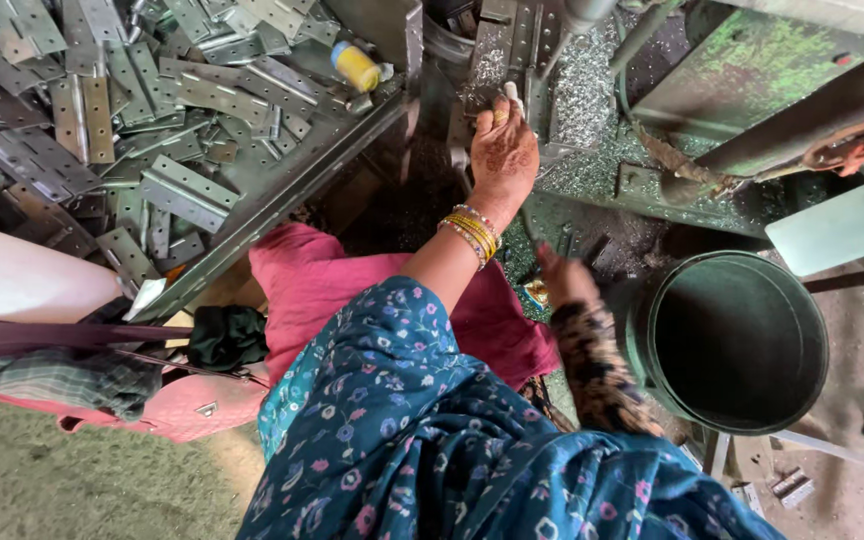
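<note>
A small metal piece (512, 97) is held against the machine bed (592, 150) by the left hand (502, 150), whose fingers are closed on it just under the drill spindle (584, 12). The right hand (564, 278) is seen lower down, blurred, near the rim of the green bucket (732, 340); whether its fingers are apart or together cannot be told, and nothing is clearly seen in it.

As a judgement, the work is well under way but far from finished: the bed is thickly covered with bright metal shavings (582, 95), while a large heap of flat hinge plates (102, 120) is still piled in the steel tray (282, 205) at the left. The inside of the bucket appears dark, and its contents cannot be made out.

Room for moving is tight. The held piece is hemmed between the spindle and the raised tray wall, and the tray's sharp edge runs just beside the left forearm. A yellow bottle (356, 66) lies among the plates. Open space is found only between the pink cloth (322, 280) on the lap and the bucket.
</note>
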Tool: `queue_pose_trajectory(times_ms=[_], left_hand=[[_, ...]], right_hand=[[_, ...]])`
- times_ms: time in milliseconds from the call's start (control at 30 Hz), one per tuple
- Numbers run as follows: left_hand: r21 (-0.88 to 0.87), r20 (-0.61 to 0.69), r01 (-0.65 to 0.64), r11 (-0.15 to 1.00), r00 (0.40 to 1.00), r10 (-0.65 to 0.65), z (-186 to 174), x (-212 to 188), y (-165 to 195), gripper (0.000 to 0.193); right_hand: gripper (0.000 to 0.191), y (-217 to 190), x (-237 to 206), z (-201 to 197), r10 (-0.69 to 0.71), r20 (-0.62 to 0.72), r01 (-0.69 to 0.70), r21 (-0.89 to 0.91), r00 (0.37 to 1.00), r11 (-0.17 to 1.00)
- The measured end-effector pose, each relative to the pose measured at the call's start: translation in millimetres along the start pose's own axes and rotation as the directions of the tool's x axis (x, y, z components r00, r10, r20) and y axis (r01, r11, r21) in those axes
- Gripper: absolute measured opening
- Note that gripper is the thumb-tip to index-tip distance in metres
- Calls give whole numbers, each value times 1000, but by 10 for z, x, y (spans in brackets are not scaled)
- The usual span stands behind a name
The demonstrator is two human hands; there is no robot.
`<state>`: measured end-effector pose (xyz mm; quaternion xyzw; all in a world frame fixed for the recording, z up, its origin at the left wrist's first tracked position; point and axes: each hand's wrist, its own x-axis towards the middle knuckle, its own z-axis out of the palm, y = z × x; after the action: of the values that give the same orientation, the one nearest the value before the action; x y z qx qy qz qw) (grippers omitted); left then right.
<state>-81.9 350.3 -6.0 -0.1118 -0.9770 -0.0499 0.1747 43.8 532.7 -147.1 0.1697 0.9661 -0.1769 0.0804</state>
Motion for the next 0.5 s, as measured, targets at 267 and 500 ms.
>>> queue_pose_trajectory(times_ms=[267,500], left_hand=[[-14,-111,17,1000,994,-19,60,186,-74,31],[-104,-215,39,994,975,-60,176,298,-30,39]], right_hand=[[87,62,125,-177,62,24,-63,52,998,997],[71,-4,-23,-7,-60,18,60,1,998,998]])
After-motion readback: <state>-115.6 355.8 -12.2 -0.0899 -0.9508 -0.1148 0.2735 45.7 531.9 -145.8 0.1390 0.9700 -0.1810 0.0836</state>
